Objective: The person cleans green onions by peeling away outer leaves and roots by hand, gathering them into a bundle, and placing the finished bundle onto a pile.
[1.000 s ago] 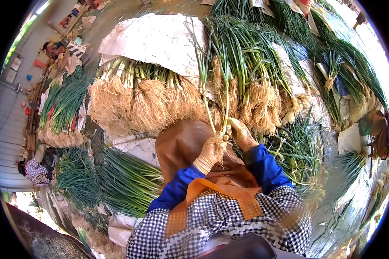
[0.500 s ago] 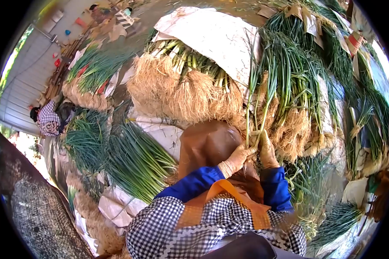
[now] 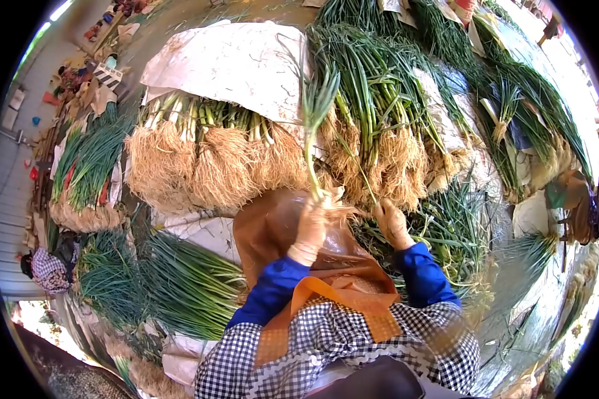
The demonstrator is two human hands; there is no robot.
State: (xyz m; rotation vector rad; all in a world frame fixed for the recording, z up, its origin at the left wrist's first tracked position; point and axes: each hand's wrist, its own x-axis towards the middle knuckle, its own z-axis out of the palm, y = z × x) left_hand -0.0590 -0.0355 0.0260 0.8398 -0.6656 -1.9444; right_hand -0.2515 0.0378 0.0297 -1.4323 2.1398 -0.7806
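My left hand is closed around the lower end of a green onion. Its leaves point up and away from me, and pale brown roots stick out beside my fingers. A short way to the right, my right hand is closed, pinching a thin green onion leaf that slants up to the left. Both hands are above my brown apron. Just beyond them lies a pile of green onions with bushy roots facing me.
A white sack covers more onions, their roots showing. Trimmed onions lie at left. Loose green leaves are heaped at right. A person in a checked top is at far left.
My hands were together on the onion stalks and are now apart. The left keeps the onion, while the right has drawn a thin leaf away to the right. The view has turned right.
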